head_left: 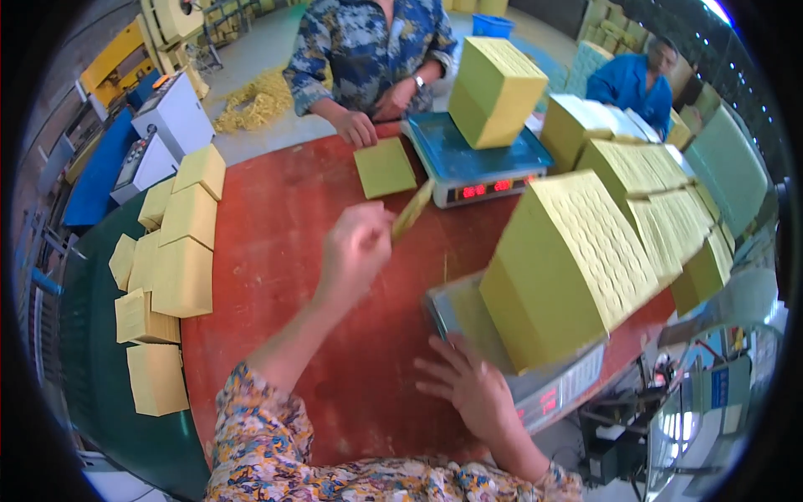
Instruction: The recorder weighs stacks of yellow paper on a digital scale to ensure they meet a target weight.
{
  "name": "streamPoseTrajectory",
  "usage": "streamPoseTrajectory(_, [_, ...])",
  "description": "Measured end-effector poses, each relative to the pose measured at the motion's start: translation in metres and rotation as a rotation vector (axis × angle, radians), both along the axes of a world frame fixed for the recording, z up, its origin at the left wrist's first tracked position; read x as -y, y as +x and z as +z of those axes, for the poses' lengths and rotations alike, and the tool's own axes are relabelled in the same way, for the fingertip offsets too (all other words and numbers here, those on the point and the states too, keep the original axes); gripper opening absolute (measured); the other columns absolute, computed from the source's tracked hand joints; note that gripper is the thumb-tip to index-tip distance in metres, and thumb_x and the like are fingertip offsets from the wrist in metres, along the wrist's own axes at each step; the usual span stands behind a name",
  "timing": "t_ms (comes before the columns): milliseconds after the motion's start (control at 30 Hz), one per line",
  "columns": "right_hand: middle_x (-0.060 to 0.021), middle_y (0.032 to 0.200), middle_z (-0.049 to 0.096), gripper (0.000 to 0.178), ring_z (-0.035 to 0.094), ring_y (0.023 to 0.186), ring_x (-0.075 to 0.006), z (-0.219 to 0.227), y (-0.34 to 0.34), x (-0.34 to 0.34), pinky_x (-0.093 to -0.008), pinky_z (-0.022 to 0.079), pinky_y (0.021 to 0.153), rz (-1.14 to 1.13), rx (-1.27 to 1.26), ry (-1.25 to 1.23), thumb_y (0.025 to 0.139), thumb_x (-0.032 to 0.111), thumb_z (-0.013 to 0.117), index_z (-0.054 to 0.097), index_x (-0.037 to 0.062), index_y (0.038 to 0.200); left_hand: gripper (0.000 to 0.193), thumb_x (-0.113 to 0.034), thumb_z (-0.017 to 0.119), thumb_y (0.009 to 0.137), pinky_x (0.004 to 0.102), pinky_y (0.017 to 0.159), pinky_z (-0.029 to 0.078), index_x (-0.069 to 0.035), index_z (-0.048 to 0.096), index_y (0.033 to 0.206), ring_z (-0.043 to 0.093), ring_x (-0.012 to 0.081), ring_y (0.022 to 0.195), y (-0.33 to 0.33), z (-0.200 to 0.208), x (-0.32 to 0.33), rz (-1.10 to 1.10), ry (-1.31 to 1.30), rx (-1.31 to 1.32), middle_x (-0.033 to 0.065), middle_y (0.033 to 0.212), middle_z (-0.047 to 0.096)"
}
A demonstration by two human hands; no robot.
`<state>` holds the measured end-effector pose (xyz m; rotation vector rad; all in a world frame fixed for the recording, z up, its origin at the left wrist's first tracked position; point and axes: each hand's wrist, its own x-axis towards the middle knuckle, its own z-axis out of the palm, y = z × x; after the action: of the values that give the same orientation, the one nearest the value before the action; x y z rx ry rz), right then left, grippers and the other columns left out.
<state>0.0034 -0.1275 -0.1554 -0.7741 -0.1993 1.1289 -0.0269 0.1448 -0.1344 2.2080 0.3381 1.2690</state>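
Observation:
My left hand (358,249) is raised over the red table, its fingers closed on a thin yellow paper piece (413,211) seen nearly edge-on and slightly blurred. Low on the right, my right hand (475,391) has its fingers spread and holds nothing. It is beside the near scale (456,311), on which a tall stack of yellow paper (544,280) with a wavy-patterned side stands tilted in view. Across the table, a co-worker's hand (355,128) is at the edge of a flat square of yellow paper (385,167).
A second scale (435,159) with a red display bears another yellow stack (493,96). More paper stacks (661,217) line the right side. Several yellow blocks (184,276) sit along the green surface (92,360) at left. Another person in blue (631,88) sits at the far right.

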Motion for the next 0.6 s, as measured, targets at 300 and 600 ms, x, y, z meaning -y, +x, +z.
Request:
streamPoseTrajectory(300, [-0.0091,0.123,0.061,0.047,0.058,0.113,-0.018,0.013,-0.015,0.035,-0.0338,0.047,0.097,0.208,0.018,-0.088,0.096,0.011,0.056,0.044,0.0005,0.14,0.026,-0.014,0.073,0.077,0.057,0.108,0.034,-0.003,0.066,0.099,0.056,0.0294,0.12,-0.146,-0.001,0.213,-0.028,0.413,-0.386,0.0109,0.115,0.064])
streamPoseTrajectory(600, [-0.0069,0.116,0.061,0.041,0.054,0.107,-0.0109,0.1,0.049,0.096,-0.0287,0.044,0.095,0.276,0.768,0.153,0.093,0.003,0.054,0.049,-0.0023,0.133,0.043,-0.027,0.063,0.094,0.0333,0.079,0.054,0.003,0.055,0.124,0.064,0.0171,0.097,-0.123,0.052,0.258,-0.167,-1.13,0.266,0.011,0.113,0.065])
